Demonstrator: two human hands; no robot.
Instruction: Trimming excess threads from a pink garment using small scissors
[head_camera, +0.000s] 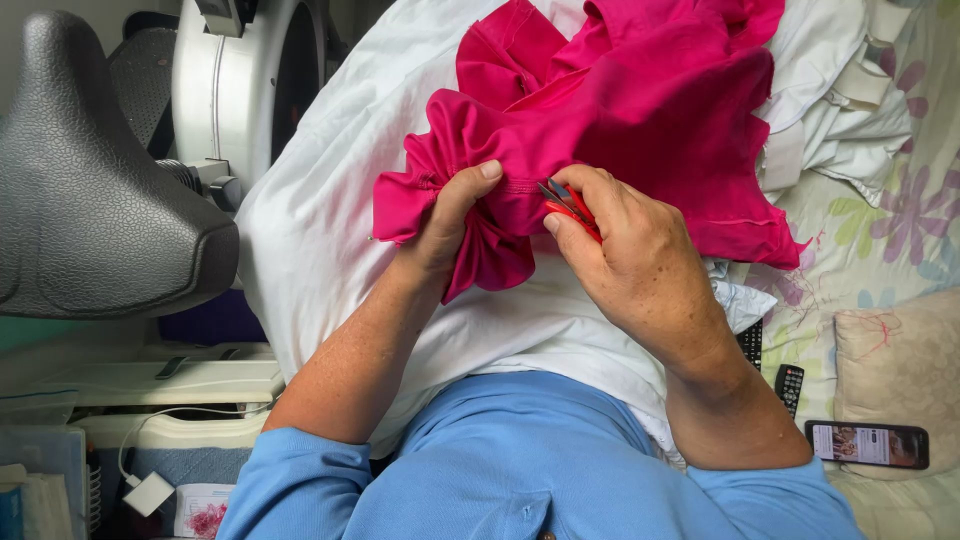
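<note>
A bright pink garment (650, 110) lies bunched over a white pillow (320, 230) in front of me. My left hand (450, 215) pinches a gathered fold of the pink fabric, thumb on top along a stitched hem. My right hand (630, 250) grips a small red-handled thread snipper (568, 205), its dark blades touching the fabric's hem right beside my left thumb. Most of the snipper is hidden inside my fist. My blue sleeves fill the bottom of the view.
A dark grey padded exercise-bike seat (90, 190) and white machine housing (230, 90) stand at left. A phone (866, 445) and two remote controls (788, 385) lie at right on floral bedding (900, 210) beside a beige cushion (900, 360). A white charger (148, 493) sits lower left.
</note>
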